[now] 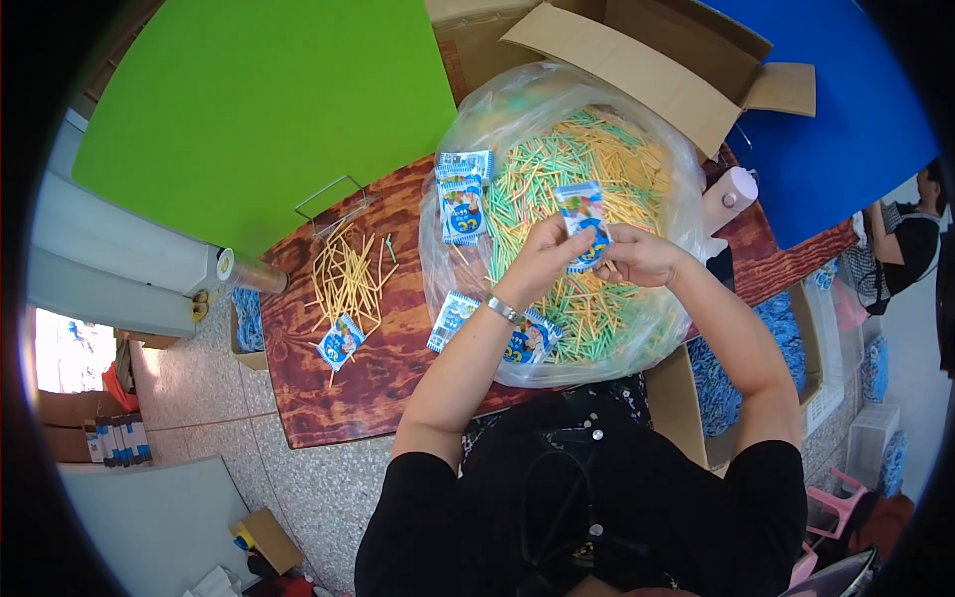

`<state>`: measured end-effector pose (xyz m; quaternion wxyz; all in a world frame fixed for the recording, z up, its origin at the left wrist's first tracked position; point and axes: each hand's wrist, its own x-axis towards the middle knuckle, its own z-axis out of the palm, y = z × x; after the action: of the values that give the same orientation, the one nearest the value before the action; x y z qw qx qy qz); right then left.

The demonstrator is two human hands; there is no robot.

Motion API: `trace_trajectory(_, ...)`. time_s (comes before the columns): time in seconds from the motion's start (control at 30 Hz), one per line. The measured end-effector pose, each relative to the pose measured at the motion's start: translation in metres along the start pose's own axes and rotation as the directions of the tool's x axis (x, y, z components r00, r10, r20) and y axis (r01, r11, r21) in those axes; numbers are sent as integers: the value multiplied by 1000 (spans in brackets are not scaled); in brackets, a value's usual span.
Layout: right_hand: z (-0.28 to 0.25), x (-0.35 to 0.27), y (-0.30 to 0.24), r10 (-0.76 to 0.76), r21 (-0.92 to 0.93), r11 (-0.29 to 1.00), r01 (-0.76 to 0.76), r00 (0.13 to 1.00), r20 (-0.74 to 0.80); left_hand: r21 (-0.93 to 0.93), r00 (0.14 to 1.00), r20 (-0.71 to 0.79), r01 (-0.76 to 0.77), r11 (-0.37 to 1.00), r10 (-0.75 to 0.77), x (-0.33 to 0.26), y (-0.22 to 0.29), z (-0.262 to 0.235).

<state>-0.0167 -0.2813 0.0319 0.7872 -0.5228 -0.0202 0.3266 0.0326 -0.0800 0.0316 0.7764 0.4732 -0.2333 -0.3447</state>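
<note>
In front of me, my left hand (544,261) pinches a small blue-and-white printed packet (581,207) between thumb and fingers. My right hand (642,256) is closed at the packet's lower right side, its fingertips partly hidden. Both hands are over a large clear plastic bag (681,159) full of thin green, yellow and some pinkish sticks (537,169). Similar packets (462,211) lie stacked at the bag's left side. More packets (530,338) rest near its front edge, partly covered by my left forearm.
A loose pile of yellow sticks (350,274) and one packet (341,341) lie on the red-brown table (298,398) to the left. Behind the bag stands an open cardboard box (637,70). A pink bottle (731,197) stands at the right. Another person (905,239) is at far right.
</note>
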Motion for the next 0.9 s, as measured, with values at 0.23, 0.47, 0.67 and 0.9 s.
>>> trace_trajectory(0.23, 29, 11, -6, -435, -142, 900, 412, 827, -355, -134, 983, -183, -43, 990, 18, -49, -16, 5)
trace_trajectory(0.47, 40, 24, 13, -485, -194, 874, 446, 781, -394, -283, 994, -102, -63, 957, 36, -42, -5, 21)
trace_trajectory(0.67, 58, 22, -6, -507, -396, 841, 369, 793, -338, -313, 991, -127, -74, 947, 36, -48, -9, 16)
trace_trajectory(0.9, 55, 0, -44, -522, -516, 779, 357, 824, -219, 335, 940, -262, -126, 934, 220, -63, 6, 4)
